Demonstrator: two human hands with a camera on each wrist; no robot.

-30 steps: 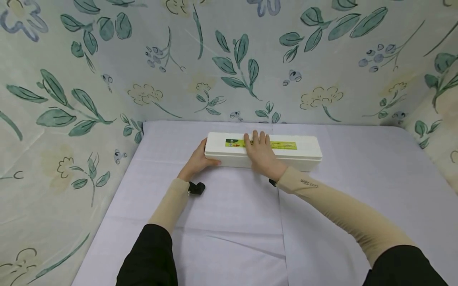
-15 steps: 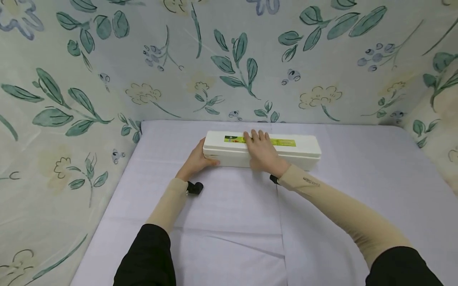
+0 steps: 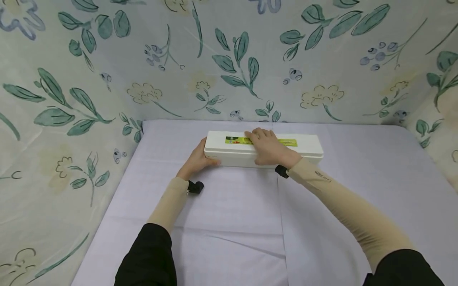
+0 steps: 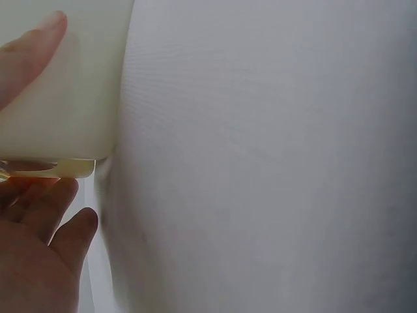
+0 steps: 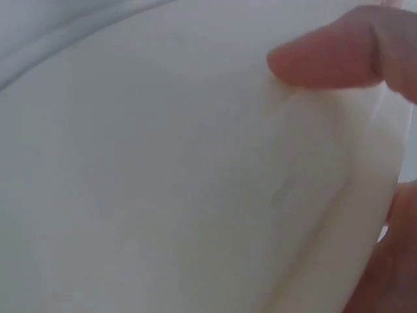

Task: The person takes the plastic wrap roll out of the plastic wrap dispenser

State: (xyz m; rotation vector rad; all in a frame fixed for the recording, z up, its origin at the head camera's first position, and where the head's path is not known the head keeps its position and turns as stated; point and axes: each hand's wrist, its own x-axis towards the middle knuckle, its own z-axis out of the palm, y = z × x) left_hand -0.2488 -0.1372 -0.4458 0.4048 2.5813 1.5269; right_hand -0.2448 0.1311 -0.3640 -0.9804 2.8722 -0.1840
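A long white box [image 3: 234, 159] with a lid and a yellow-green label [image 3: 236, 140] lies crosswise near the back of the table. Around its left end, my left hand [image 3: 196, 159] grips with the thumb on the front face and the fingers at the end wall. The left wrist view shows that thumb [image 4: 29, 59] flat on the box's pale side. My right hand [image 3: 271, 149] lies over the middle of the lid with bent fingers, covering part of the label. Its thumb [image 5: 326, 55] presses the front face in the right wrist view.
A white cloth [image 3: 229, 222] with fold creases covers the table. Behind the table and along its left side hangs a floral sheet [image 3: 171, 87]. Small black wrist cameras sit under both forearms, the left one [image 3: 195, 187] close above the cloth.
My right hand has shifted slightly right, its fingers going from straighter on the lid to bent, with the thumb now on the front face. The left hand and box stay about in place.
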